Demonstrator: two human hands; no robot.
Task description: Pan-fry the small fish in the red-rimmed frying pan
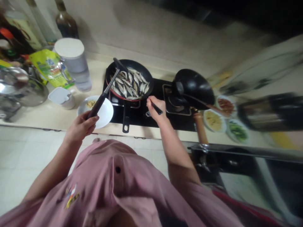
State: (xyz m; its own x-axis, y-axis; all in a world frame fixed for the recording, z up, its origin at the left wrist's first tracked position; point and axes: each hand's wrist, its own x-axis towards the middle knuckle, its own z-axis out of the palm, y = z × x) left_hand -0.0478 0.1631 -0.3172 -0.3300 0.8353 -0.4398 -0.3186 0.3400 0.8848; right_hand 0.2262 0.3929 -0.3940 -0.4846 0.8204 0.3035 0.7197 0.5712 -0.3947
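Observation:
My left hand (81, 127) is closed around the black handle of a spatula (99, 102), whose metal shaft leads up to a dark head at the frying pan's left side. Many small silvery fish (129, 83) lie spread in the black frying pan (148, 71), which sits on the left burner with its handle (126, 119) toward me. Just off the pan's lower right rim, my right hand (157, 107) grips a black-handled utensil (156, 109); its working end is not clearly visible. Beneath my left hand stands a white plate (106, 113) with chopped yellowish bits (90, 103).
A black wok (196, 86) with a wooden handle (200, 127) rests at the right burner, a ladle (205, 104) across it. Farther right are bowls of chopped ingredients (214, 121). A lidded pitcher (74, 67), white container (62, 98), yellow pouch (50, 67) and bottles (66, 22) crowd the left.

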